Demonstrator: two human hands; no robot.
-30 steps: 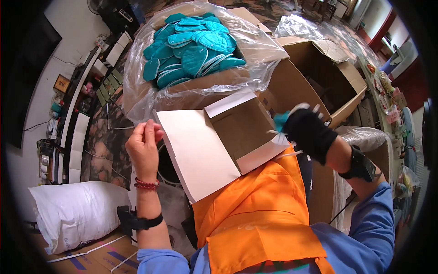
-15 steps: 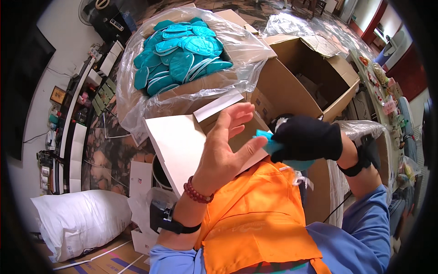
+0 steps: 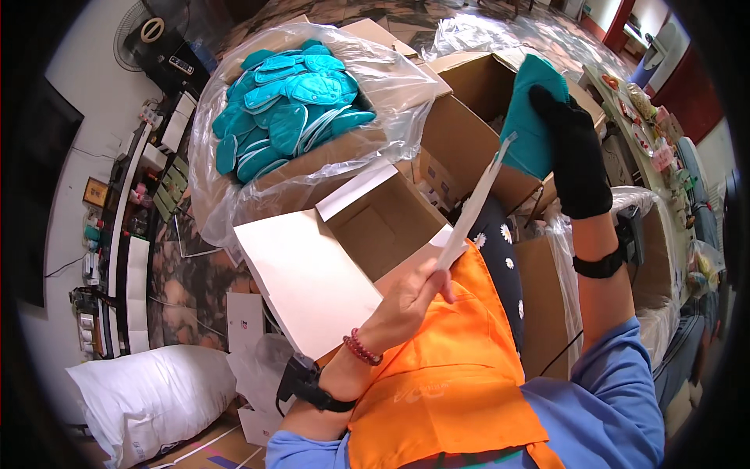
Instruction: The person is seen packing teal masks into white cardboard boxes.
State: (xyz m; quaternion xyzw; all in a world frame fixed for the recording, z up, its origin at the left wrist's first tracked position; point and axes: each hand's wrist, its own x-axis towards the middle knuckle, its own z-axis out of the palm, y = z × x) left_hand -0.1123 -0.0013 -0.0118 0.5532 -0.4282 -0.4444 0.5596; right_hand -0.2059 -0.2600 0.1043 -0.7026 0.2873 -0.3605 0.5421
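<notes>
My right hand [image 3: 576, 160], in a black glove, is raised at the right and grips a flat teal fabric pad [image 3: 531, 117] by its right edge. From below the pad a long, whitish strip [image 3: 469, 223] slants down to my left hand [image 3: 410, 305]. My bare left hand pinches the strip's lower end; whether its upper end joins the pad I cannot tell. Just left of the strip, on the near side, stands an open white-flapped cardboard box [image 3: 293, 270]. Its brown inside shows, with its lid flap folded out toward my left forearm.
Behind the white box stands a plastic-lined carton [image 3: 312, 164] heaped with teal pads [image 3: 293, 94]. An open brown carton [image 3: 461, 152] is at its right, and another plastic-draped carton [image 3: 660, 258] lies beyond my right arm. A white sack [image 3: 156, 399] rests at lower left.
My right hand has lifted the teal pad up and away to the right. My left hand, open before, has come down nearer and now holds the whitish strip.
</notes>
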